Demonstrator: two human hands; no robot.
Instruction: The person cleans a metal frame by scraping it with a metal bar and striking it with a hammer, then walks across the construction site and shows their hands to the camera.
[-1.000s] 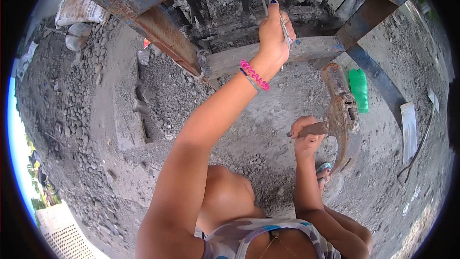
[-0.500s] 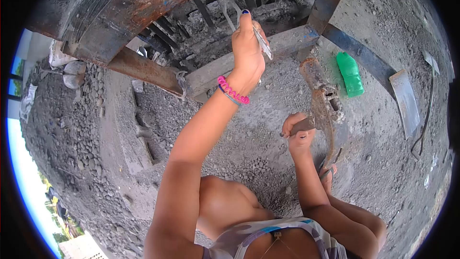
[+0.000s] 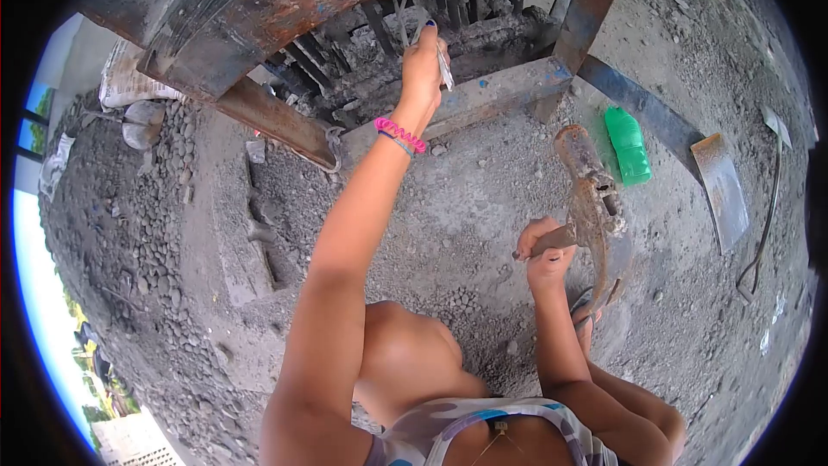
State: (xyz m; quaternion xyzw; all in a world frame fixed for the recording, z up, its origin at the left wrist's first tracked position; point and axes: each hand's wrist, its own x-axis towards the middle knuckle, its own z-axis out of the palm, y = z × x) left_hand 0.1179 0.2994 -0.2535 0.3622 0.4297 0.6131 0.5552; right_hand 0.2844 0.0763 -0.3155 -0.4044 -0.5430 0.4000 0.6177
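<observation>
My left hand [image 3: 419,76] reaches up to the opening of a rusty metal frame [image 3: 297,13], its fingers closed around a grey, dust-coated bar. Two thin prongs of this bar [image 3: 400,15] point into the frame, and its flat end [image 3: 445,71] sticks out below the fingers. Lower on the right, my right hand [image 3: 550,266] is wrapped round the short brown handle of a rusty hammer-like tool [image 3: 605,207]. The tool's long, curved metal head has a slot through it and is held above the gravelly ground. Dark upright rods [image 3: 378,28] stand inside the frame, close to my left hand.
A green plastic bottle piece [image 3: 628,145] lies on the ground at right, near a flat metal plate [image 3: 721,194] and a long-handled tool [image 3: 770,207]. At left are a shovel blade [image 3: 143,124], a sack [image 3: 129,78], loose stones [image 3: 164,242] and a concrete block [image 3: 244,263].
My left hand has shifted left along the frame opening with the grey bar. The hammer-like tool has turned in my right hand, showing more of its handle. The view has tilted slightly.
</observation>
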